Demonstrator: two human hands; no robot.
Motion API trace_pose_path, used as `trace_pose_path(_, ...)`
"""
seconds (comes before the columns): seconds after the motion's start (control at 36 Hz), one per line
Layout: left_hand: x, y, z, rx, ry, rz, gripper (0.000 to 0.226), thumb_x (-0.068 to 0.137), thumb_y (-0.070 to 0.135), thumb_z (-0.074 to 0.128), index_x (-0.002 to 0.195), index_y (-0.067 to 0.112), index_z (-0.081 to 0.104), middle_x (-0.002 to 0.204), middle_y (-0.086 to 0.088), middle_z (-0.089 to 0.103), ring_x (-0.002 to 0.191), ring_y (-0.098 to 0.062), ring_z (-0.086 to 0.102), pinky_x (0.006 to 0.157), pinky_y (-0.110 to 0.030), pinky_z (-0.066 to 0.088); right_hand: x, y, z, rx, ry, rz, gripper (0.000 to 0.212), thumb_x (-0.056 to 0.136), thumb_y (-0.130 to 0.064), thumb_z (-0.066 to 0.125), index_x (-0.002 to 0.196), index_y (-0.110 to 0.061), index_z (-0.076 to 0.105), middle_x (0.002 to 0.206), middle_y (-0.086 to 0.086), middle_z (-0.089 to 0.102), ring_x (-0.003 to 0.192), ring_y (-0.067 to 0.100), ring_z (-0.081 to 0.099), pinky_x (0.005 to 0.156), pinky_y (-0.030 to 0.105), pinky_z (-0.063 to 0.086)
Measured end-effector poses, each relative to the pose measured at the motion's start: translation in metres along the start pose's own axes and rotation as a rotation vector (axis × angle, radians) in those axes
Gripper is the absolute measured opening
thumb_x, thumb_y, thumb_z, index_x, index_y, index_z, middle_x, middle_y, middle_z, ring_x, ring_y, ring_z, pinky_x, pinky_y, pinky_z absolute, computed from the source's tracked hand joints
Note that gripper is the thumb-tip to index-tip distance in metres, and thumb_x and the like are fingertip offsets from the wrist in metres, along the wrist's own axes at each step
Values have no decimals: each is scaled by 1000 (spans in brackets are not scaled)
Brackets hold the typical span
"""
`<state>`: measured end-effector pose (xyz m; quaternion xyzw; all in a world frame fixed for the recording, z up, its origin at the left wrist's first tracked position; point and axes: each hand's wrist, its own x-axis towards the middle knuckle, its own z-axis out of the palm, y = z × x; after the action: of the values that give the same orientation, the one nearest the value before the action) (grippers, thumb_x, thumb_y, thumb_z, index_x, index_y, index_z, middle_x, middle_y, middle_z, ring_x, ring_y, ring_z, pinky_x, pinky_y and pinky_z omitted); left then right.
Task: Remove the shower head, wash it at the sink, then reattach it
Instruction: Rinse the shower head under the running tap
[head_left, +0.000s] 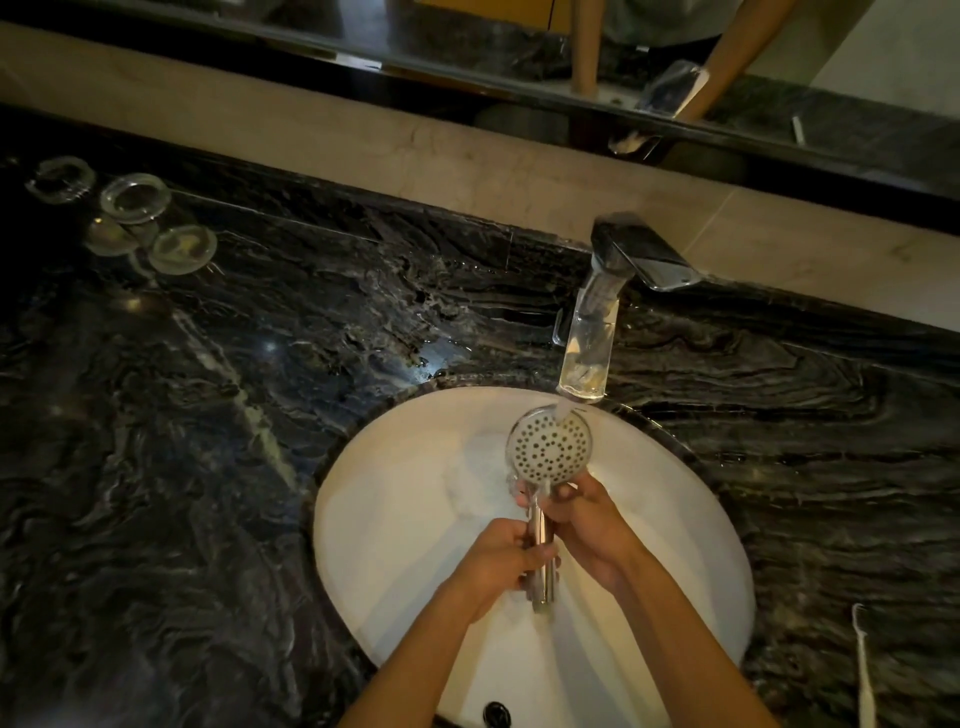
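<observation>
Chrome shower head (548, 451) is off its hose and over the white sink (395, 499), spray face up under the running faucet (597, 332). Left hand (501, 558) grips the handle, right hand (584, 522) pinches the neck. Washing underway; reattaching remains. Basin holds only flowing water; glass dishes (136, 196) on the counter look empty.
</observation>
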<state>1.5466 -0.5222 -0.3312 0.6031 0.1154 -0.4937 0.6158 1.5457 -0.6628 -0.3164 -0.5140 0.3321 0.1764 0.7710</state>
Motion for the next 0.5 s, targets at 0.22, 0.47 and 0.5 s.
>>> trace_pose_path(0.22, 4, -1, 5, -69, -4, -22, 17, 91, 2, 63, 108, -1, 63, 86, -8, 72, 78, -25, 73, 71, -36, 58, -4, -3, -1, -55, -3, -20, 59, 78, 11, 71, 129, -13, 56, 117, 13, 72, 111, 28, 68, 89, 39, 57)
trace_pose_path(0.47, 0, 5, 11, -54, 3, -42, 20, 91, 0, 61, 111, 5, 61, 95, -14, 71, 86, -35, 75, 51, -28, 54, -14, -11, -11, -175, 5, -20, 50, 83, 12, 60, 125, -15, 60, 117, 7, 73, 112, 24, 67, 94, 41, 55)
trace_pose_path(0.5, -1, 4, 11, -52, 3, -43, 20, 91, 0, 61, 111, 4, 61, 96, -15, 71, 87, -35, 75, 51, -28, 54, -16, -11, -12, -174, 0, -16, 49, 83, 12, 61, 125, -14, 61, 117, 7, 73, 112, 24, 67, 95, 41, 55)
